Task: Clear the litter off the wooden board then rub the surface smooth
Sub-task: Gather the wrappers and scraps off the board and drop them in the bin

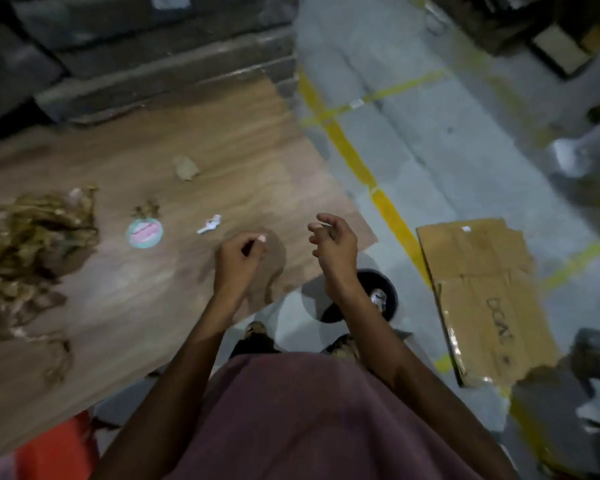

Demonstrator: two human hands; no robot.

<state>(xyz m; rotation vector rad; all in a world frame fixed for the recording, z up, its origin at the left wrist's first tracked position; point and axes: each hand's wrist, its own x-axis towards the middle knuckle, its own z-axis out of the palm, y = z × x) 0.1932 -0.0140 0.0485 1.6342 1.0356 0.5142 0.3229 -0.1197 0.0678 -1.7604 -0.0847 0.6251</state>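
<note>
The wooden board fills the left and middle of the view, lying flat with its right edge running diagonally beside a grey floor marked with yellow tape lines. Its surface is light brown with a fine, streaky grain, paler and faintly pinkish toward the right corner, and a darker smudged patch lies near its near right edge, under the hands.

At the board's left edge sits a large heap of crumpled brown paper, trailing in torn scraps toward the near edge. Further right, around the middle of the board, lies a small brown crumb cluster, and just below it a round sticker with a teal rim and pink centre. Beyond these, toward the far edge, rests a small tan scrap. A twisted white paper bit lies right of the sticker.

The left hand hovers above the board's near right part, fingers curled inward with something small and pale at the fingertips; whether it is pinched there cannot be told. The right hand hangs over the board's right corner, fingers loosely bent, holding nothing.

On the floor to the right lies a flattened cardboard sheet with handwriting on it.
</note>
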